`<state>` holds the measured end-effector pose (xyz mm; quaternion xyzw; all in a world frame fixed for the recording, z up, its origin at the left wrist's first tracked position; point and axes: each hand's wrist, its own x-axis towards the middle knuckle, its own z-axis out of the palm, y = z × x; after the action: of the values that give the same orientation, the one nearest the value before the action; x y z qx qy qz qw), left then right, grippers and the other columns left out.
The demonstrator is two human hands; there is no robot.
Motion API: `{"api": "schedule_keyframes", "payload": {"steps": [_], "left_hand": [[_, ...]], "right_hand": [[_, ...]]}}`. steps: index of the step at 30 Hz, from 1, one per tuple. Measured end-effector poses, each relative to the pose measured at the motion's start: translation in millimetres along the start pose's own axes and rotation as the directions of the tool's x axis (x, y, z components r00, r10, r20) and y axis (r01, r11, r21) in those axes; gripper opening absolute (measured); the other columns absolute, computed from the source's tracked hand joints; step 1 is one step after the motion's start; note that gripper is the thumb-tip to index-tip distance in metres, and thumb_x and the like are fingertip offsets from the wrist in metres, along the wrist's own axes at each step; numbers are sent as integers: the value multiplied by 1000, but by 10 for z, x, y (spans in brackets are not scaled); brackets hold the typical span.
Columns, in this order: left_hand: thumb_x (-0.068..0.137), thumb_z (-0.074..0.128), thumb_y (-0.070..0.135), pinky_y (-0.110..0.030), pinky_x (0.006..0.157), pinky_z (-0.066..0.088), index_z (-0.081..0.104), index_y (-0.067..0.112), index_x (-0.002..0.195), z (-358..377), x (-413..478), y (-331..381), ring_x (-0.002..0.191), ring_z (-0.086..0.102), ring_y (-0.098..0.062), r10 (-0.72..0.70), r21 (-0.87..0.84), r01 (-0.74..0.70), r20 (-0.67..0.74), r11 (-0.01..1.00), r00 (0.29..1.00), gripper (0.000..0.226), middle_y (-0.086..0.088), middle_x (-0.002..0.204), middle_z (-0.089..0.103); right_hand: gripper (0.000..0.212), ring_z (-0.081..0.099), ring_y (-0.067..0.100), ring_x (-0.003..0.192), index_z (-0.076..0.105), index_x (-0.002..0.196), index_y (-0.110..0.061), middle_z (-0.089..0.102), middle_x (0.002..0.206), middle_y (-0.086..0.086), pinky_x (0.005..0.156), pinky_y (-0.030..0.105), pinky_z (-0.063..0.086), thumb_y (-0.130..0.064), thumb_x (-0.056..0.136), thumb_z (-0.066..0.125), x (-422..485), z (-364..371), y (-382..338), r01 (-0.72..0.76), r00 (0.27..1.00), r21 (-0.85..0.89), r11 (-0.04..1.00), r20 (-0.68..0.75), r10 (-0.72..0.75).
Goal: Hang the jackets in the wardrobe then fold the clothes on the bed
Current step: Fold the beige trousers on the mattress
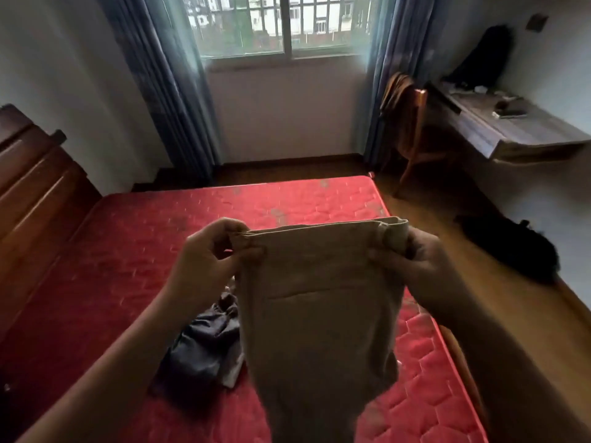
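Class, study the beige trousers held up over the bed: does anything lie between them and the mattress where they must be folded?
Yes. A crumpled dark garment lies on the red mattress left of the hanging beige trousers, partly behind them. The left hand and right hand pinch the waistband.

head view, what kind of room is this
Most likely a bedroom: a red quilted mattress with a dark wooden headboard, blue curtains beside a barred window, and a wall-mounted wooden desk.

A single head-worn camera looks forward and down, close over the bed, facing the window.
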<state>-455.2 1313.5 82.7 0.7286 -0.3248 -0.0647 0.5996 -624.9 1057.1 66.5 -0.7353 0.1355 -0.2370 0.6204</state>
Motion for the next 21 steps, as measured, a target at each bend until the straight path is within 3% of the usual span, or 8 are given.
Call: {"api": "schedule_keyframes", "payload": {"steps": [3,7,9,12,15,21], "left_hand": [[72,87,15,-26,63,53,65,30,87,274,204,-656,70,60,-6,-58,145,54,29,988,998,31,1,81,68],[75,78,14,-41,65,52,65,21,83,583,338,-1484,65,55,-7,-246,287,234,4,929,969,17,5,71,64],[75,76,14,-42,75,51,68,19,83,718,422,-1840,77,58,-6,-285,375,269,-15,887,958,12,7,75,65],[78,75,13,-42,80,53,71,19,89,861,570,-2362,86,63,-20,-378,481,323,17,815,926,13,0,82,67],[81,69,12,-41,73,53,66,22,89,981,651,-2851,75,66,-19,-432,527,332,75,782,899,13,2,78,70],[79,59,3,-40,65,56,57,23,82,1176,865,-3670,65,65,-17,-547,482,420,156,769,823,20,2,71,65]], "right_hand": [[15,64,5,81,73,93,-25,73,87,-10,75,30,54,-20,79,75,364,-48,639,-79,995,-116,990,56,86],[17,61,12,73,70,81,-26,70,75,-8,71,40,49,-10,82,77,691,-13,1499,-191,970,-389,901,64,233],[17,64,24,83,75,88,-22,73,81,-1,76,39,49,-7,81,72,806,58,1866,-234,956,-497,836,37,290],[20,63,37,95,76,96,-18,75,91,8,79,40,48,-9,81,68,984,204,2338,-312,923,-616,724,-14,385],[25,67,33,94,76,99,-22,76,93,7,79,42,52,-12,79,66,1110,319,2774,-379,885,-651,658,-49,462],[22,69,32,87,70,91,-19,72,85,4,78,55,57,-2,80,63,1381,445,3600,-530,797,-510,678,-26,603]]}}
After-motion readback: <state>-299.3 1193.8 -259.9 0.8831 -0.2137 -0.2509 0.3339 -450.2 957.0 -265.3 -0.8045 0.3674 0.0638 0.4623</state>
